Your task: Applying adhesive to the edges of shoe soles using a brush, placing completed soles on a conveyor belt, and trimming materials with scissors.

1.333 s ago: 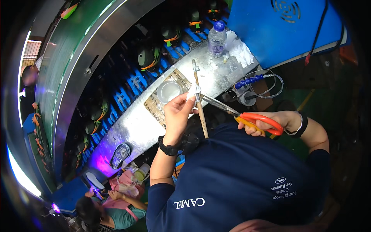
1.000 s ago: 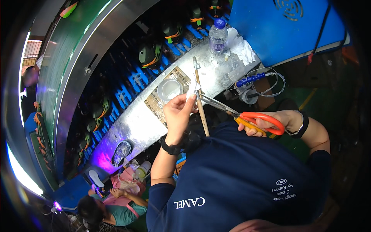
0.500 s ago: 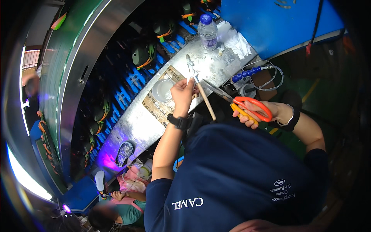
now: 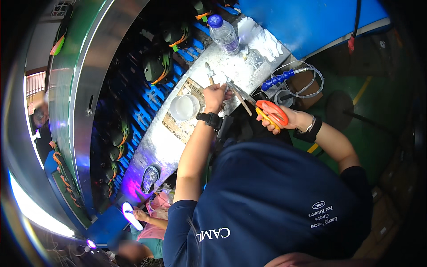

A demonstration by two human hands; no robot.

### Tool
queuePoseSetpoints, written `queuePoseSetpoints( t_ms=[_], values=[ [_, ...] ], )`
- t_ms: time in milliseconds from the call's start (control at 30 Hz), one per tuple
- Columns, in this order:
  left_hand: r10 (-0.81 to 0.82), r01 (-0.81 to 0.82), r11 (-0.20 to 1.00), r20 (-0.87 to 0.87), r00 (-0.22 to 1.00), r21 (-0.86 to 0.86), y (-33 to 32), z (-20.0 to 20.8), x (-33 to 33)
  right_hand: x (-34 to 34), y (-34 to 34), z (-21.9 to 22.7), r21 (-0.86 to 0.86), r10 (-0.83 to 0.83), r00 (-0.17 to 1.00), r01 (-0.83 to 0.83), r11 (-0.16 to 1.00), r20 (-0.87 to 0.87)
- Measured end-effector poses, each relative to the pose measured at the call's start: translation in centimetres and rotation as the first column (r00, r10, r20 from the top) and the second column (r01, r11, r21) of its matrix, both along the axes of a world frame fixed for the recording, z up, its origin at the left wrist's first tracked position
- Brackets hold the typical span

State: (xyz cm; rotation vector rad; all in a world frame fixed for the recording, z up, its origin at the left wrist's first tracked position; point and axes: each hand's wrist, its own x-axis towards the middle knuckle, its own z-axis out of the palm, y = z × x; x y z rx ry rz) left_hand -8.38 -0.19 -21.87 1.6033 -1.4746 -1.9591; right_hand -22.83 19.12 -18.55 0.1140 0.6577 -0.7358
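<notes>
My left hand (image 4: 215,98) is closed, with fingers pinched together over the metal bench. A small white scrap (image 4: 227,81) shows at its fingertips; its material cannot be made out. A brush with a white-smeared tip (image 4: 208,69) reaches past my left hand, partly hidden by it. A thin wooden stick (image 4: 243,103) slants down on the hand's other side. My right hand (image 4: 290,119) is wrapped round scissors (image 4: 273,111) with red and yellow handles. Their blades point at the scrap, close to my left fingertips. A white-lined bowl (image 4: 184,107) sits left of my left hand.
The bowl rests on a printed board on the metal bench (image 4: 153,144). A capped bottle (image 4: 223,34) and crumpled white paper (image 4: 260,40) lie farther off. A blue coiled hose (image 4: 278,80) is at right. Dark shoe parts (image 4: 158,66) line the conveyor. A co-worker holds a white sole (image 4: 132,216).
My right hand has brought the scissors left, nearer my left hand. The stick's lower end has swung up. The view has shifted slightly. The co-worker's sole has turned.
</notes>
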Motion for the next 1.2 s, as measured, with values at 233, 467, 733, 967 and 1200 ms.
queuePoseSetpoints(
  t_ms=[233,467,733,967,1200],
  values=[
    [-0.078,0.075,0.992,0.021,0.997,0.101,-0.8,0.9,0.3,0.8,-1.0,-0.3,0.041,-0.004,1.000,0.004,0.999,0.016],
    [-0.013,0.008,0.995,0.049,0.999,0.096,-0.8,1.4,0.0,1.5,-1.5,-1.8,0.039,-0.039,0.996,0.036,0.999,0.082],
    [-0.069,0.074,0.987,-0.037,0.997,0.146,-0.9,0.7,0.1,1.5,-2.4,-2.6,-0.011,-0.059,0.998,0.058,0.998,-0.039],
    [0.019,-0.013,0.988,-0.038,0.999,0.152,-1.4,-0.6,0.6,1.3,-2.6,-2.5,0.015,-0.009,0.993,0.011,1.000,-0.119],
    [-0.003,0.009,0.984,-0.035,0.999,0.176,-1.6,-1.2,0.5,1.2,-2.8,-2.7,0.014,0.016,0.984,-0.013,1.000,-0.177]
  ],
)
